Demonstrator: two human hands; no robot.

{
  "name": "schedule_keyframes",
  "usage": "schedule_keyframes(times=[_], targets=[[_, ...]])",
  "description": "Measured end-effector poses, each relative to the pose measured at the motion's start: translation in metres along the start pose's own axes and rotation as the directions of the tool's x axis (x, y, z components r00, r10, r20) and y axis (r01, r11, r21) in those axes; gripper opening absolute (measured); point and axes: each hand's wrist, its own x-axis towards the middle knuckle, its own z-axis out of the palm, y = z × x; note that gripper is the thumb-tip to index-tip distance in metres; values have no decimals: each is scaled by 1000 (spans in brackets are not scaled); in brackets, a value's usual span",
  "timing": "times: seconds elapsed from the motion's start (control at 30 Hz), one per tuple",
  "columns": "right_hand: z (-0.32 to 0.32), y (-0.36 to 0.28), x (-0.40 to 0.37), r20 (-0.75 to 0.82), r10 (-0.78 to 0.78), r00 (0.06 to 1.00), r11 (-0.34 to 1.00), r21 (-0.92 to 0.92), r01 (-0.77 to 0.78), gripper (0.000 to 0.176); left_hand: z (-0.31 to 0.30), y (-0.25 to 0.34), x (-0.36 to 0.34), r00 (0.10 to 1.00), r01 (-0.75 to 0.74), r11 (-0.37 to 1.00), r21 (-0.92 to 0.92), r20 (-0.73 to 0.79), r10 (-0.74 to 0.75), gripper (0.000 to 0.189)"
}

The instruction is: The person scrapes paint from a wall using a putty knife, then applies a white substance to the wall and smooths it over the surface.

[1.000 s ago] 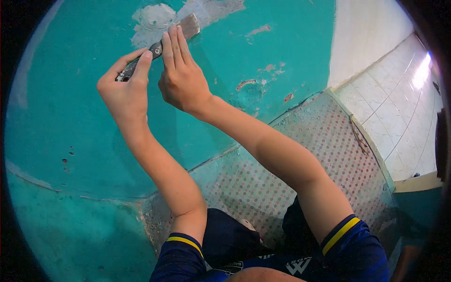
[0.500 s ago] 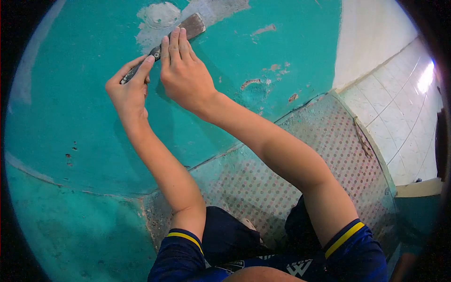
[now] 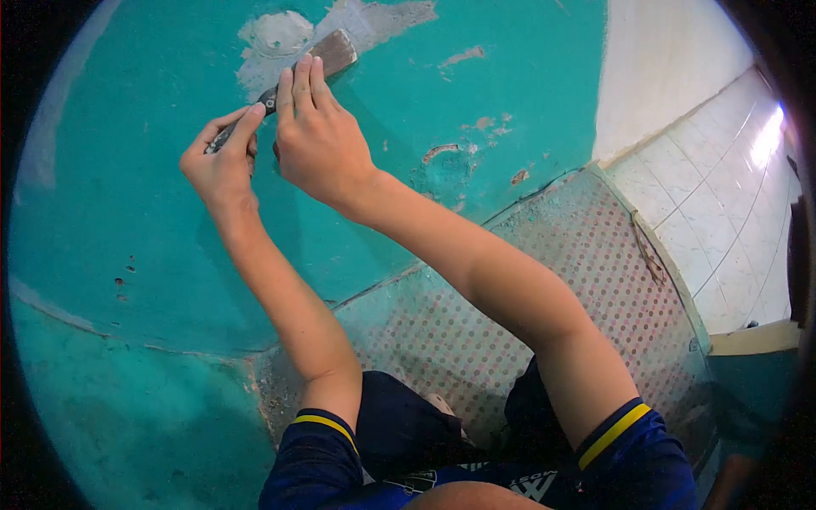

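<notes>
A scraper (image 3: 337,53) with a wide, worn blade and a dark handle lies against the green wall (image 3: 161,246), beside a bare grey patch (image 3: 374,24). Around its handle my left hand (image 3: 223,166) is closed, thumb on top. My right hand (image 3: 321,149) presses its outstretched fingers on the blade near the handle; its thumb is mostly hidden. The blade points up and to the right.
Chipped spots (image 3: 442,153) mark the wall right of my hands. Below the wall runs a dotted, dusty floor covering (image 3: 595,246), with a cord (image 3: 650,248) near its right edge. White tiles (image 3: 722,195) lie beyond.
Both hands and the scraper appear slightly further left and a little lower in the view. The wall and floor have also shifted left in view. The grip looks the same.
</notes>
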Motion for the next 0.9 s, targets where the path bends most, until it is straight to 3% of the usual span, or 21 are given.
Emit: schedule_keyframes(times=[0.13, 0.2, 0.23, 0.27, 0.33, 0.37, 0.43, 0.57, 0.6, 0.63, 0.67, 0.73, 0.77, 0.8, 0.83, 0.87, 0.9], targets=[[3, 5, -7, -25, 50, 998, 998, 40, -49, 63, 13, -7, 1, 999, -37, 999, -27, 14, 38, 16], [6, 14, -6, -36, 37, 999, 999, -33, -38, 65, 18, -10, 0, 999, -33, 999, -28, 41, 34, 15], [5, 17, -3, -42, -16, 999, 980, -198, 8, 58, 17, -12, 1, 997, -63, 998, -14, 46, 64, 19], [2, 23, 2, -39, -17, 999, 980, -198, 9, 58, 12, -15, 3, 997, -61, 998, -15, 45, 61, 19], [-9, 32, 14, 39, 5, 999, 997, -74, -3, 41, 2, -23, 10, 995, -17, 982, 188, 100, -1, 25], [-17, 30, 21, 40, 4, 999, 997, -80, -1, 41, -3, -30, 13, 995, -17, 983, 182, 101, -2, 25], [-32, 25, 29, 25, 135, 990, 991, 14, -136, 22, -6, -42, 17, 987, -41, 961, 272, 163, -4, 34], [-41, 6, 35, -70, 105, 992, 991, 89, -99, 16, -7, -66, 25, 972, -83, 964, 252, 233, 23, 37], [-41, 1, 34, -11, 50, 999, 991, 126, -48, 15, -9, -90, 39, 869, -470, 818, 332, 336, 363, 36], [-42, -2, 32, 45, -8, 999, 986, 167, 0, 14, -5, -88, 40, 636, -772, 526, 357, 457, 622, 36], [-41, -6, 33, 47, -7, 999, 987, 163, -1, 14, -2, -89, 36, 636, -772, 529, 353, 458, 622, 36], [-39, -14, 36, 364, 29, 931, 967, 226, -119, 15, 15, -80, 16, 551, -811, 343, 473, 426, 717, 31], [-31, -19, 32, 361, 30, 932, 967, 225, -118, 15, 29, -68, 1, 499, -812, 243, 530, 416, 760, 29], [-18, -25, 23, 115, -40, 993, 996, 80, 31, 16, 42, -57, -11, 440, -801, 142, 582, 411, 798, 27], [-12, -28, 17, -123, -152, 981, 985, -101, 140, 17, 53, -51, -20, 377, -774, 41, 632, 408, 831, 25], [-15, -29, 14, -126, -153, 980, 985, -105, 141, 17, 63, -54, -27, 373, -776, 40, 630, 407, 834, 25], [-17, -29, 11, 20, -220, 975, 974, -52, 221, 19, 73, -65, -34, 630, -758, 407, 509, 410, 659, 26]])
